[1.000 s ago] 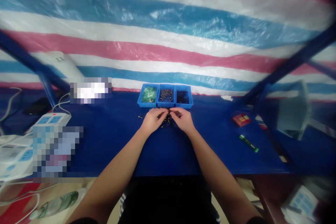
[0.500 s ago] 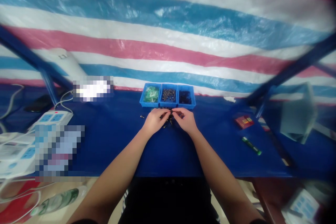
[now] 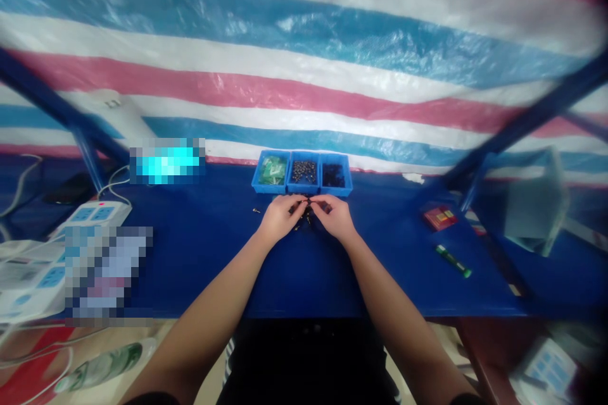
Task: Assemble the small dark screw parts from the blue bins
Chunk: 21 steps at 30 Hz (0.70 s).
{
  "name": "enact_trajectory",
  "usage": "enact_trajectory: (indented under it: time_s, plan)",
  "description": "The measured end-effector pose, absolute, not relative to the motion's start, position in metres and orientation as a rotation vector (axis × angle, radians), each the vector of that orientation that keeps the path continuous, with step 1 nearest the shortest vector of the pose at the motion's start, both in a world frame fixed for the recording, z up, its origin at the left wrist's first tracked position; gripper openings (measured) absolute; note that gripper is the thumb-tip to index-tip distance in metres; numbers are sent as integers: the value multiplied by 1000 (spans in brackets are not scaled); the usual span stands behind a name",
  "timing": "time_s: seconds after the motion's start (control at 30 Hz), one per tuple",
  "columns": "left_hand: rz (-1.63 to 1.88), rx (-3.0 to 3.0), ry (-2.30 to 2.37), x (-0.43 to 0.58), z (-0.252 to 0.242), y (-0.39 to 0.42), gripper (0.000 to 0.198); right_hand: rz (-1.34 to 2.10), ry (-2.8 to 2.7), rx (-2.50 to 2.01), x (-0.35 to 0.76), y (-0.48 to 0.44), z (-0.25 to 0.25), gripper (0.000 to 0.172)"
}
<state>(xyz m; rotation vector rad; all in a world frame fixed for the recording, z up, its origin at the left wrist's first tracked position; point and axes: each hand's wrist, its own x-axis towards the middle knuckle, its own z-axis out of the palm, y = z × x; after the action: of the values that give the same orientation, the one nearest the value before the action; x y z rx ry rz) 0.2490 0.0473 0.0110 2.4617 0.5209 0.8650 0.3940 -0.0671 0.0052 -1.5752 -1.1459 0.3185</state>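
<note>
My left hand [image 3: 284, 213] and my right hand [image 3: 334, 215] meet fingertip to fingertip just in front of three blue bins. Both are closed in a pinch around a small dark part [image 3: 308, 201], too small to name. Beneath and between the hands lie several small black and brass-coloured pieces [image 3: 308, 219], partly covered by my fingers. The left bin [image 3: 270, 190] holds green and white pieces, the middle bin [image 3: 303, 190] small metallic parts, and the right bin [image 3: 336, 192] dark parts. One loose small metal piece [image 3: 256, 210] lies left of my left hand.
On the blue table [image 3: 199, 234] at left are a white power strip [image 3: 95, 215] with cables and a blurred-out device [image 3: 111, 272]. To the right lie a red box [image 3: 439, 218] and a green tube [image 3: 453, 261]. Blue frame bars [image 3: 522, 120] slope down on either side.
My hands stay pinched together in nearly the same place. The view has shifted very slightly, and the pixelated bright patch at left turned from white to cyan.
</note>
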Motion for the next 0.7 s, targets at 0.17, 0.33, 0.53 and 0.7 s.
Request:
enact_trajectory:
  time_s: [0.17,0.33,0.53,0.7]
  plan:
    - [864,2446,516,249,11,47,24,318,-1144,-1588,393,-67,4,21]
    - [838,2446,533,248,12,46,23,332,-1128,-1576,392,-66,3,22]
    - [812,2445,524,247,14,45,23,376,-1053,-1543,391,-66,4,24]
    - [764,2432,538,247,16,44,27,441,-1012,-1508,390,-66,3,25]
